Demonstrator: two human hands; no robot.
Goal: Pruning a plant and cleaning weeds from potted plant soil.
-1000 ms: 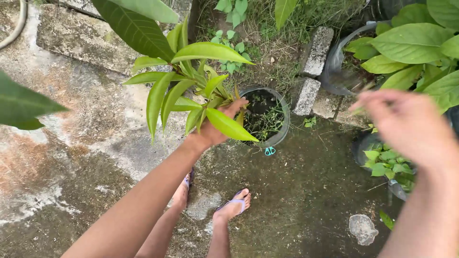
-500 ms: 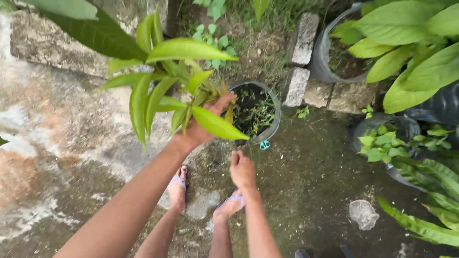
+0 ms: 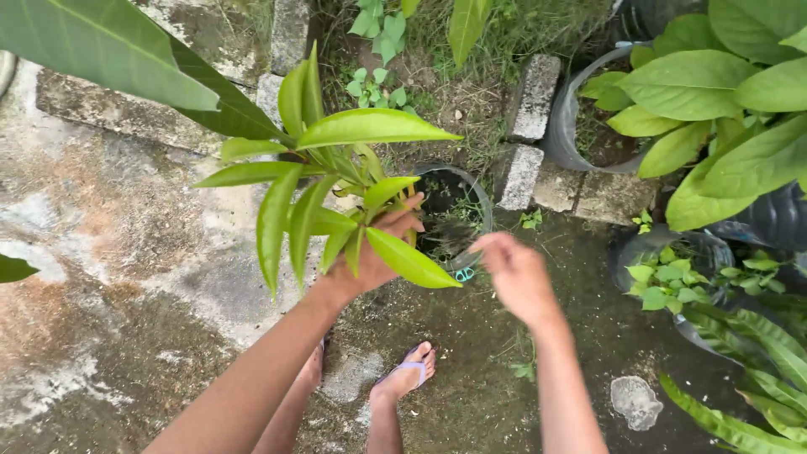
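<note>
At the frame's centre, the left hand (image 3: 370, 252) has its fingers wrapped around the stem of a young plant (image 3: 328, 185) with long, glossy green leaves, held above a round black pot (image 3: 481, 210) of dark soil. The right hand (image 3: 517, 273), blurred, reaches toward the pot; whether its fingers are spread cannot be told. Wet concrete ground (image 3: 126, 277) lies below.

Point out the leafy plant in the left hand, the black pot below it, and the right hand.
leafy plant (image 3: 370, 128), head view, on the broad top leaf.
black pot (image 3: 481, 202), head view, on its right rim.
right hand (image 3: 517, 273), head view, on the back of the hand.
</note>
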